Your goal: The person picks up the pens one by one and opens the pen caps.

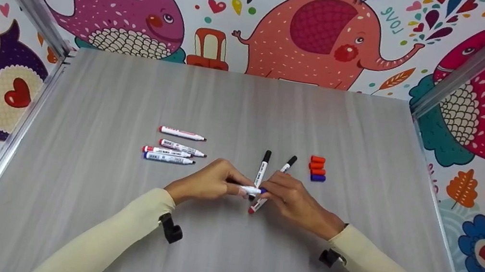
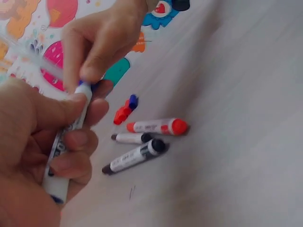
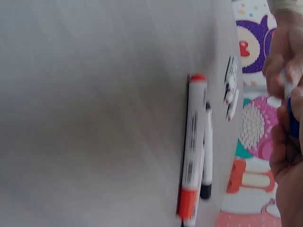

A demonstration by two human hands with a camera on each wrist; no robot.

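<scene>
Both hands meet over the middle of the grey table (image 1: 223, 259). My left hand (image 1: 234, 187) (image 2: 87, 123) grips the white barrel of a marker (image 1: 251, 189) (image 2: 66, 151). At the marker's end sits a blue cap (image 1: 263, 191) (image 2: 84, 85) (image 3: 293, 120), and my right hand (image 1: 270, 190) (image 2: 90, 71) (image 3: 286, 156) pinches it with its fingertips. Whether the cap is fully seated on the marker cannot be told. Under the hands lie a red-capped marker (image 2: 156, 126) (image 3: 191, 151) and two black-capped markers (image 1: 263, 166) (image 1: 289, 163).
Several uncapped markers (image 1: 175, 147) lie in a group left of the hands. A small row of loose caps (image 1: 317, 168), orange-red with one blue, lies to the right. Metal frame rails (image 1: 1, 151) run along the table's sides, and a patterned wall stands behind.
</scene>
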